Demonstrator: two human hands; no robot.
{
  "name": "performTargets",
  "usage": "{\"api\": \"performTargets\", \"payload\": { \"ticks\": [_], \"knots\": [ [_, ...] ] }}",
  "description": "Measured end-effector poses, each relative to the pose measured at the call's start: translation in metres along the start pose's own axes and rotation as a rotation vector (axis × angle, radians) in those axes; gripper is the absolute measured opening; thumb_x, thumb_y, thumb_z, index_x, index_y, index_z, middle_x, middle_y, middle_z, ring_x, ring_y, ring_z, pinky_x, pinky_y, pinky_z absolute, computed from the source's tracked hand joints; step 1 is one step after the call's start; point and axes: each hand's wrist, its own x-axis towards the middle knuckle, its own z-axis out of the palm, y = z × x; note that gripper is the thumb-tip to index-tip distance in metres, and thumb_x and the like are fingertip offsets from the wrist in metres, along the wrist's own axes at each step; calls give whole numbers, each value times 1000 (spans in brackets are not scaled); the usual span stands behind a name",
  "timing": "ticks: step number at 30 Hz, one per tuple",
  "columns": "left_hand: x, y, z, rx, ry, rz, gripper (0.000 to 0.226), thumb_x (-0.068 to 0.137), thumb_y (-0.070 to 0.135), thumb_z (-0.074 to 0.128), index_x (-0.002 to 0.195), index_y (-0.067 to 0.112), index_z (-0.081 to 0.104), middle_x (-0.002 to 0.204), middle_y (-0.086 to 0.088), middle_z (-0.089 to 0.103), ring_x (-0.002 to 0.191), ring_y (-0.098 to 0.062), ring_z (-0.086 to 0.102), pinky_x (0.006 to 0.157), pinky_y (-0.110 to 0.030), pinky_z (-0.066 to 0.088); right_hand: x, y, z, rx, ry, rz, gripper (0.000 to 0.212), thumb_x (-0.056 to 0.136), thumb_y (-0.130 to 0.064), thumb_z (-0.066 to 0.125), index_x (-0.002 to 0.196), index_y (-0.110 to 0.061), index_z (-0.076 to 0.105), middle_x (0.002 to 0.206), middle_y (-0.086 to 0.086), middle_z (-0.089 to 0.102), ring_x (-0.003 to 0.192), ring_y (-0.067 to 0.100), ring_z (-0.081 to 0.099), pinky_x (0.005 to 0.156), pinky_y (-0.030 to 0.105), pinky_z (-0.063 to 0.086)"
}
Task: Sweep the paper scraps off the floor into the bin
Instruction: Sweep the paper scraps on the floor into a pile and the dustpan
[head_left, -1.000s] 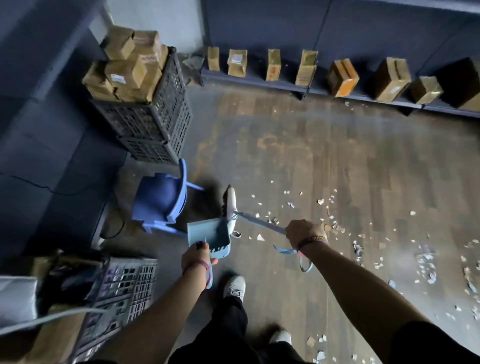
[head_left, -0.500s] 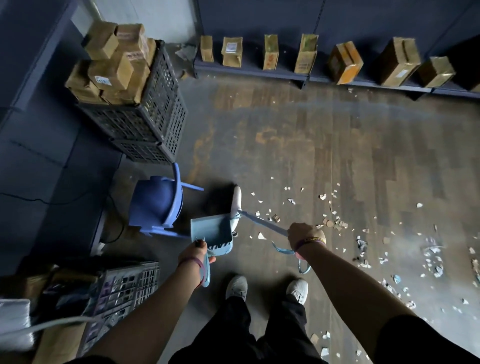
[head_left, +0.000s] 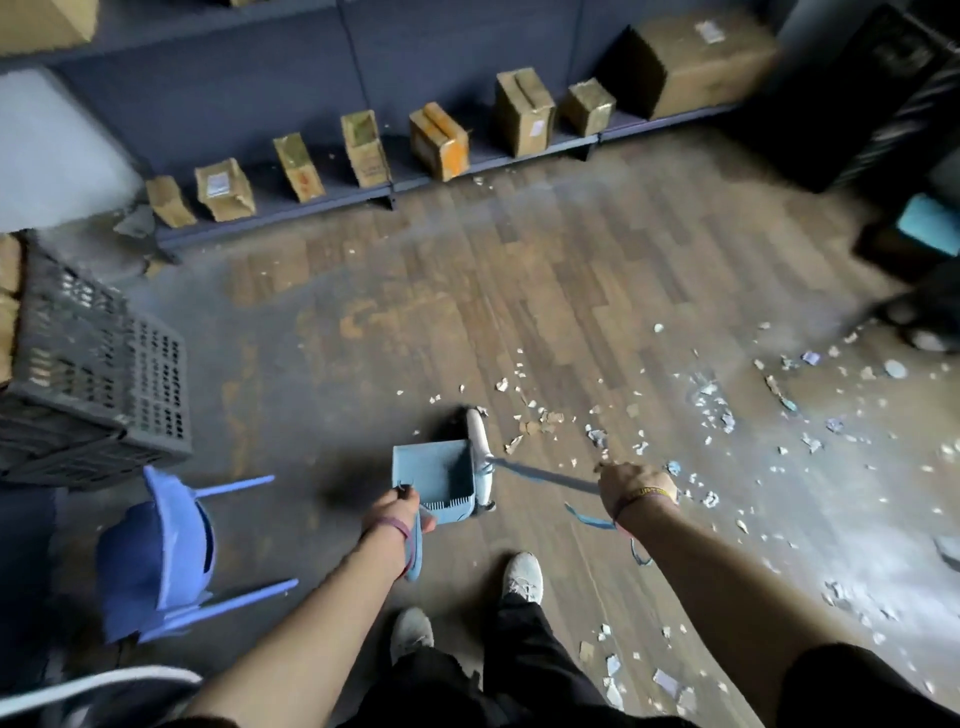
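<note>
Head view: dustpan and broom side by side, scraps off to the right.

The left hand grips the dustpan's handle, and the pan's mouth faces away. The right hand is closed round the broom's handle, which slants left to the broom head just beside the pan. The paper scraps litter the floor beyond and rightward, nearer the right hand. They likely need drawing left.

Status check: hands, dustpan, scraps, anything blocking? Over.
Left hand grips dustpan handle, right hand grips broom. Paper scraps scattered on floor, right of dustpan. Blue chair tipped over at left, off the sweep path.
</note>
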Motion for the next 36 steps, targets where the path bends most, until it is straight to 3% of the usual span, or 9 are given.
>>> {"api": "performTargets", "payload": {
  "ticks": [2, 4, 13, 18, 20, 23, 27, 31, 36],
  "knots": [
    [-15, 8, 40, 66, -55, 33, 4, 94, 13, 56, 96, 9, 57, 84, -11, 64, 25, -10, 53, 30, -12, 39, -6, 49, 10, 47, -14, 85, 36, 92, -16, 44, 124, -17, 60, 124, 5, 63, 116, 26, 59, 90, 33, 49],
    [-28, 14, 77, 157, -107, 70, 6, 94, 13, 56, 90, 9, 57, 95, -11, 61, 25, -10, 53, 29, -12, 37, -16, 92, 19, 99, -23, 177, 36, 91, -16, 46, 123, -17, 61, 123, 4, 63, 115, 24, 60, 89, 33, 50],
    [-82, 30, 191, 393, -284, 167, 26, 95, 16, 55, 70, 14, 49, 91, -12, 57, 22, -8, 49, 26, -11, 32, -61, 187, 57, 183, -23, 442, 35, 95, -13, 42, 125, -19, 57, 122, -3, 64, 110, 21, 64, 84, 31, 55],
    [-80, 28, 205, 443, -326, 155, 11, 95, 17, 54, 94, 6, 55, 92, -11, 58, 22, -9, 50, 26, -10, 30, -69, 193, 51, 225, -37, 503, 38, 94, -7, 37, 124, -15, 60, 121, 1, 64, 109, 26, 64, 80, 34, 54],
    [-75, 29, 204, 445, -317, 157, 16, 95, 17, 53, 84, 6, 53, 80, -11, 57, 21, -8, 49, 26, -9, 29, -71, 195, 43, 245, -22, 499, 36, 95, -10, 39, 123, -15, 61, 123, 1, 64, 112, 24, 62, 83, 33, 51],
    [-66, 33, 197, 439, -293, 133, 26, 96, 18, 52, 72, 9, 48, 65, -7, 52, 19, -8, 46, 25, -9, 28, -67, 177, 20, 230, 20, 440, 33, 94, -12, 44, 120, -17, 63, 120, 1, 65, 112, 23, 62, 83, 31, 50],
    [-36, 52, 170, 416, -261, 89, 15, 98, 19, 47, 96, 5, 51, 81, -13, 56, 17, -8, 44, 22, -10, 28, -44, 125, -20, 209, 72, 318, 33, 95, -11, 41, 118, -13, 64, 117, 6, 66, 108, 28, 64, 82, 33, 50],
    [20, 82, 116, 335, -166, 66, 22, 100, 21, 44, 100, 0, 49, 79, -15, 57, 15, -9, 41, 21, -15, 30, -12, 53, -65, 167, 92, 171, 31, 94, -12, 44, 118, -13, 63, 116, 7, 66, 106, 29, 64, 81, 34, 50],
    [94, 125, 23, 156, -1, -4, 18, 98, 15, 47, 87, 1, 49, 65, -17, 59, 24, -19, 48, 20, -16, 31, 27, -59, -124, 101, 88, 2, 36, 89, -14, 52, 124, -11, 59, 121, 6, 65, 111, 27, 62, 84, 33, 51]
  ]
}}
